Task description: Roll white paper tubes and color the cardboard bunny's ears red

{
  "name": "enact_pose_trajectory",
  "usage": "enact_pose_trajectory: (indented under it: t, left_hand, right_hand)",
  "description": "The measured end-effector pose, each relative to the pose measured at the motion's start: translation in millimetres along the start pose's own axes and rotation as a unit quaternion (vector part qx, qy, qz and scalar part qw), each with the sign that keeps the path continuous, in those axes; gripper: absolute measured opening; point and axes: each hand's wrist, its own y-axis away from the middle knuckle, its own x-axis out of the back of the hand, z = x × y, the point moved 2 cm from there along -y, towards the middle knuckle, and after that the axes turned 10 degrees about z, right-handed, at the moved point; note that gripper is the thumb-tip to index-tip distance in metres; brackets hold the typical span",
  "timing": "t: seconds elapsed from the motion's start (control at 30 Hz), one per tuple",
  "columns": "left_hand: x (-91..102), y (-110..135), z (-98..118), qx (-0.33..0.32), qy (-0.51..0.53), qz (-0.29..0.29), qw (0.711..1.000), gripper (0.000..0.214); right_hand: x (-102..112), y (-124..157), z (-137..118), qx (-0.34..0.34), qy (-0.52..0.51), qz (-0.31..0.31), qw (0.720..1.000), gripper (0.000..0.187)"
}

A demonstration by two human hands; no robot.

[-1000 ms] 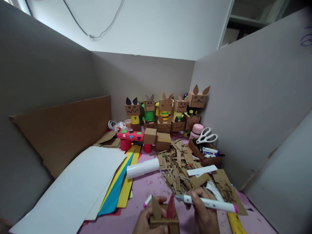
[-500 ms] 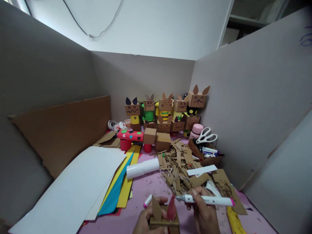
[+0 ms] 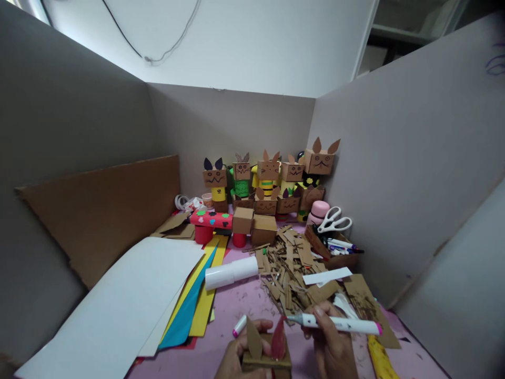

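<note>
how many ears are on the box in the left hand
2: a plain brown ear, and a red ear to its right in the picture, by the marker

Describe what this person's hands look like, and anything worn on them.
The left hand and right hand are bare, without gloves; no sleeves or rings show. A small red patch sits by the left thumb tip, too small to tell whether it is nail polish.

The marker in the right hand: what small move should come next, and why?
Probably a short stroke at the tip of the red ear, since the marker has its nib right there and the left hand holds the box below.
</note>
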Motion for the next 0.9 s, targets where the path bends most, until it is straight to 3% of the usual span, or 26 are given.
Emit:
enact_pose_trajectory:
  t: [0.2,0.53,0.77,0.9]
  left_hand:
    - [-0.5,-1,-2,-0.013,0.003,-0.016,1.000,0.041]
    - [-2.1,1,4,-0.011,-0.031,-0.010,0.999,0.048]
    - [-2.6,2,8,0.000,-0.029,-0.009,1.000,0.046]
    - [-4.0,2,9,-0.003,-0.025,-0.016,1.000,0.043]
  right_hand:
    - [-3,3,-1,0.033,0.040,0.016,0.999,0.035]
    - [-5,9,2,-0.032,-0.040,-0.035,0.998,0.033]
    - [-7,12,-5,0.030,0.072,-0.030,0.997,0.036]
    - [-7,12,-6,0.030,0.088,-0.043,0.995,0.038]
